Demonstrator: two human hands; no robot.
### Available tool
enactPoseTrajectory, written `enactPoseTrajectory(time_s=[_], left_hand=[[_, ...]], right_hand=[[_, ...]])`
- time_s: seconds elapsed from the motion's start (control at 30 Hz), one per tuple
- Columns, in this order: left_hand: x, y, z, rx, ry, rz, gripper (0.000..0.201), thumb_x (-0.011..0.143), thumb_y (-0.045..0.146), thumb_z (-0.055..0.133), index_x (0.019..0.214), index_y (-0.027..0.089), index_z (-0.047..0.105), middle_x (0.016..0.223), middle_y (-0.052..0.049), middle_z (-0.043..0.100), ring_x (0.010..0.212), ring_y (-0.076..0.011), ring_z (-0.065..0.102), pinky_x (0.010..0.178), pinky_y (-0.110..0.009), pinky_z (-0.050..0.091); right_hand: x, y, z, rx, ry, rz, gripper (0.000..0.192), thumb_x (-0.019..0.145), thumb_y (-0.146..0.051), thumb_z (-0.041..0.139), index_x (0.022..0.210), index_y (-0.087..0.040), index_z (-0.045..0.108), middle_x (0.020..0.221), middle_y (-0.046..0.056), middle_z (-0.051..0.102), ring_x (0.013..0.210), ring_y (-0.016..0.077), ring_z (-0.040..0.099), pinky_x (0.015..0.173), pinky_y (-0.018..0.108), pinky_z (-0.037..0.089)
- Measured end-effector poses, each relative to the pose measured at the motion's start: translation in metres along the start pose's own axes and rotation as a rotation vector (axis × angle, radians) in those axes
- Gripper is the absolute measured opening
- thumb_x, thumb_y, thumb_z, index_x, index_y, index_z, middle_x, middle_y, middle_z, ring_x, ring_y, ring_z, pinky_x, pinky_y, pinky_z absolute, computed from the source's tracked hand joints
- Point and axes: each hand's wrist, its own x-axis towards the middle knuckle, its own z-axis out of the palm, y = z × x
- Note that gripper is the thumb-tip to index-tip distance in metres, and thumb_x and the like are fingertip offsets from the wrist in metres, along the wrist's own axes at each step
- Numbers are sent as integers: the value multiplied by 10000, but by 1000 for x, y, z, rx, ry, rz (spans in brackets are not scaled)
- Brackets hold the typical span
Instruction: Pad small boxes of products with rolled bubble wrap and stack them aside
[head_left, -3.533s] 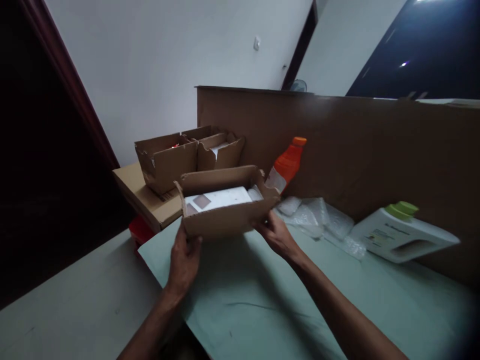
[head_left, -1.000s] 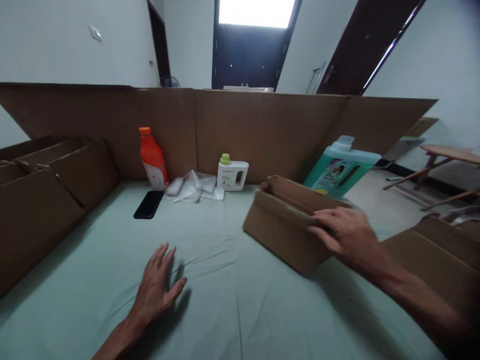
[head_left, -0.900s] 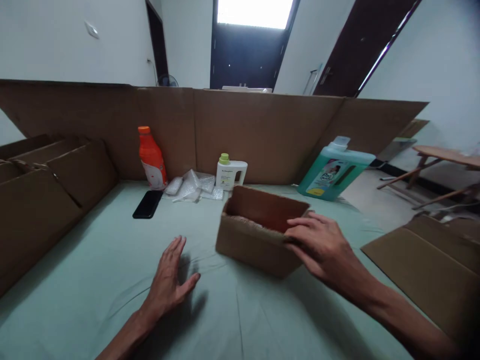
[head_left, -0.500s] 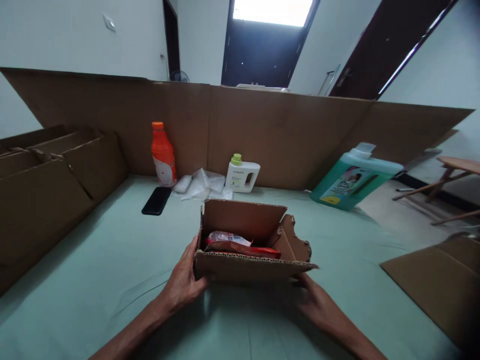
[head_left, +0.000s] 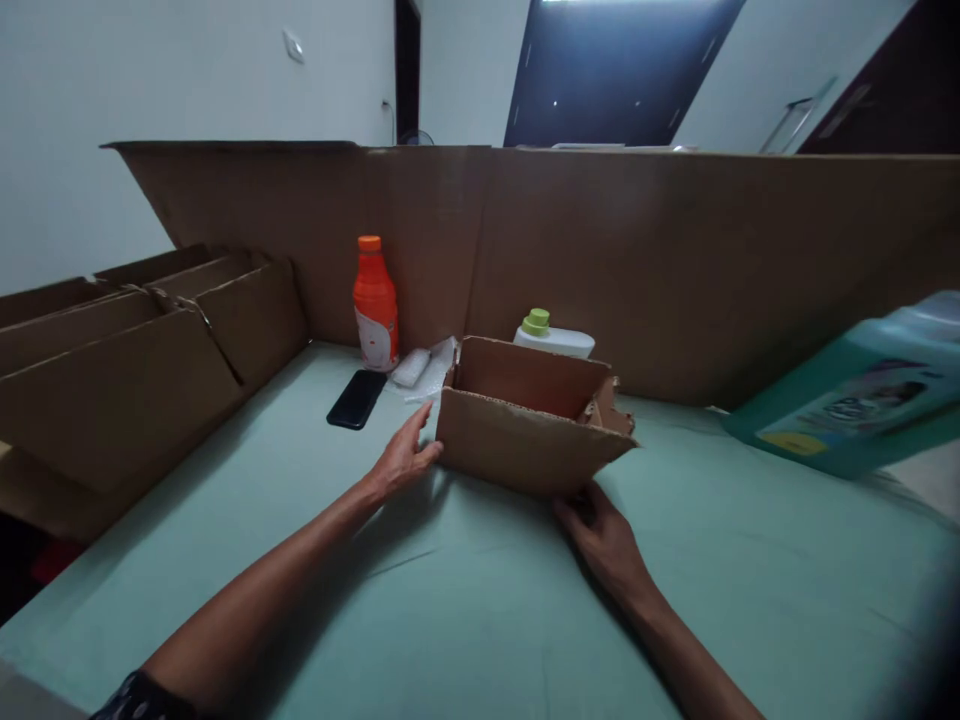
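resting on the pale green table cover [head_left: 465,600], a small open cardboard box [head_left: 525,440] sits mid-table w/ both hands at its lower corners. left hand [head_left: 401,462] lies w/ fingers loosely spread, fingertips touching the box's left near corner — not gripping. right hand [head_left: 600,535] sits at the box's near bottom edge toward the right; fingers curl under the overhanging flap, so can't tell if they pinch the cardboard or just touch it. hands are well apart, box between them. box top flaps stand open, right-side flap ragged at the edge; contents not visible from this angle.

edges: tall cardboard wall [head_left: 675,260] runs along the far side of the table, close behind the box. a white jug w/ green cap [head_left: 551,335] peeks out just behind the box's back flap. orange bottle [head_left: 375,305] stands upright against the wall, left of the box; bubble wrap [head_left: 424,368] and a black phone [head_left: 357,398] lie near it. stacked cardboard boxes [head_left: 127,370] line the left edge. teal jug [head_left: 855,400] lies tilted at far right.

open room — the near half of the cover, in front of the box around both forearms.
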Motion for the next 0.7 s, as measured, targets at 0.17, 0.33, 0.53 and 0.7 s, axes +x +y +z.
enactPoseTrajectory(time_s=[0.17, 0.33, 0.53, 0.7], left_hand=[[40, -31, -34, 234, 142, -85, 470, 820, 123, 561, 1285, 166, 615, 1362, -139, 597, 1283, -300, 528, 1125, -475, 395], [107, -42, -26, 330, 196, -173, 460, 842, 198, 698, 1290, 173, 596, 1408, -132, 550, 1336, -325, 468, 1142, -550, 350], [127, -42, -23, 185, 301, -288, 313, 953, 366, 626, 1202, 175, 624, 1281, -96, 621, 1138, -245, 618, 976, -484, 524], [46, -21, -54, -82, 379, -296, 244, 845, 243, 600, 1057, 153, 683, 1081, -58, 692, 992, -209, 653, 875, -354, 533]], right_hand=[[-10, 18, 6, -31, 58, -12, 499, 812, -510, 557, 1170, -164, 589, 1148, 149, 734, 1046, 312, 694, 911, 430, 551], [-6, 22, 6, -59, 64, 29, 498, 811, -529, 567, 1167, -183, 604, 1100, 118, 756, 996, 303, 713, 868, 394, 574], [-6, 25, 5, -77, 50, 32, 530, 815, -527, 549, 1203, -168, 587, 1145, 135, 746, 1037, 312, 708, 897, 411, 569], [-5, 27, 7, -72, 56, 6, 538, 824, -514, 527, 1212, -145, 582, 1145, 152, 741, 1042, 310, 704, 904, 425, 560]])
